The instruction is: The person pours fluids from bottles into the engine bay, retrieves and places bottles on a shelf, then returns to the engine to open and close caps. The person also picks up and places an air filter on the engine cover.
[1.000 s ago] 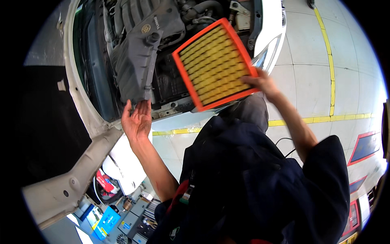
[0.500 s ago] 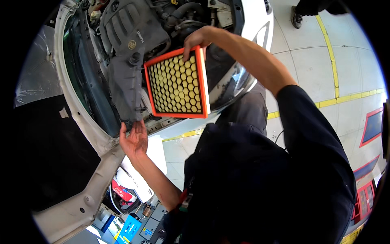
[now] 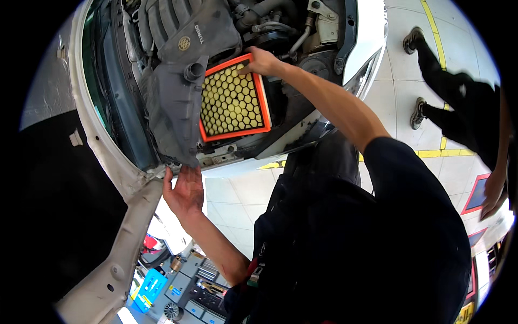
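Observation:
My right hand point(image 3: 261, 62) pinches the top right edge of a rectangular air filter point(image 3: 231, 102) with an orange rim and a pale yellow honeycomb face. The filter is tilted, and its left edge is hidden behind the raised dark grey air filter housing cover point(image 3: 178, 110). At the cover's near lower end, my left hand point(image 3: 186, 193) is palm up with its fingers hooked under the edge, holding the cover up. The left thumb stands apart, and the fingertips are hidden beneath the plastic. What lies under the filter is mostly out of sight.
A grey engine cover point(image 3: 202, 35) and hoses lie beyond the housing. The white fender point(image 3: 232, 168) borders the near side, and the open hood point(image 3: 116, 254) rises at left. A co-worker point(image 3: 461, 102) walks on the tiled floor at right. Toolboxes point(image 3: 189, 275) stand below.
The filter has moved in against the housing cover, which now overlaps its left edge. My left hand stays under the cover. The co-worker has come further into view at right.

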A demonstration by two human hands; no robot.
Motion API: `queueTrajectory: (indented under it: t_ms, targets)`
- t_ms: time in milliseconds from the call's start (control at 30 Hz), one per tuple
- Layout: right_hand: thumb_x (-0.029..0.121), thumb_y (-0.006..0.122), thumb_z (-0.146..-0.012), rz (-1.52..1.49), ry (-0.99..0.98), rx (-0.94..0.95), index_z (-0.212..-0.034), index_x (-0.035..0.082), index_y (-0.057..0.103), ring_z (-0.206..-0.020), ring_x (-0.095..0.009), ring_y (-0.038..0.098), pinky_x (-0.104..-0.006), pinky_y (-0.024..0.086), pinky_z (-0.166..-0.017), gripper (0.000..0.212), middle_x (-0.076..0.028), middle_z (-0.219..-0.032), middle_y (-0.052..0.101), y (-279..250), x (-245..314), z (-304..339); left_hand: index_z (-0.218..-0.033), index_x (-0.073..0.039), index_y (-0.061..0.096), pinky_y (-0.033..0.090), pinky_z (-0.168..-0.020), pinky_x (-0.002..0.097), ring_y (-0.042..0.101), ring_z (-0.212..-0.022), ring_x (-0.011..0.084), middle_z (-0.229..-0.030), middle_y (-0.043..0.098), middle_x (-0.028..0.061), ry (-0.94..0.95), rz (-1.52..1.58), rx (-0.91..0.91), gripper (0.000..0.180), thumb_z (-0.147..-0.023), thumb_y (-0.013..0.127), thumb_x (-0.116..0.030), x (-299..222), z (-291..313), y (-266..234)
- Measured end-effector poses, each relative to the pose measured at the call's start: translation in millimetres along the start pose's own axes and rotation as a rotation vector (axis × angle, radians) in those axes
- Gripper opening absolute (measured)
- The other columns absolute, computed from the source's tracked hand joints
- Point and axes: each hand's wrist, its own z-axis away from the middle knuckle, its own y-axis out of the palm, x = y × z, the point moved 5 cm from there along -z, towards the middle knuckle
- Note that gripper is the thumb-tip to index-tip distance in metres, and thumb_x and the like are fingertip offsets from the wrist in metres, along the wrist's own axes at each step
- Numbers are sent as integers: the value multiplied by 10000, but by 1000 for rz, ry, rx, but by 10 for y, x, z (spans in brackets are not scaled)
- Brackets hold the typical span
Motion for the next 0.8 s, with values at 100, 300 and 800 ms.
queueTrajectory:
  t_ms: [100, 300, 800]
  targets:
    - [383, 798, -733, 32, 72, -127, -1234, -38, 556, -1133, -359, 599, -415, 486, -959, 699, -234, -1189, 619, -51, -187, 377, -1263, 161, 430, 460, -1043, 459, 544, -1212, 307, -1275, 548, 223, 16, 56, -2, 598, -876, 689, -214, 9, -2, 62]
    - [252, 717, -773, -99, 154, -123, -1093, 34, 701, -1035, -380, 641, -439, 509, -919, 388, -216, -1067, 687, 147, -228, 398, -1239, 157, 431, 483, -1023, 462, 568, -1170, 301, -1247, 561, 219, -4, 14, -2, 603, -861, 710, -220, 16, -41, 140]
    - [286, 729, -808, -277, 394, -57, -887, -30, 730, -883, -293, 711, -375, 548, -843, 326, -186, -877, 725, 134, -395, 184, -1229, 121, 433, 505, -998, 439, 591, -1136, 284, -1211, 582, 198, 5, 9, -14, 576, -864, 719, -222, -4, 51, 309]
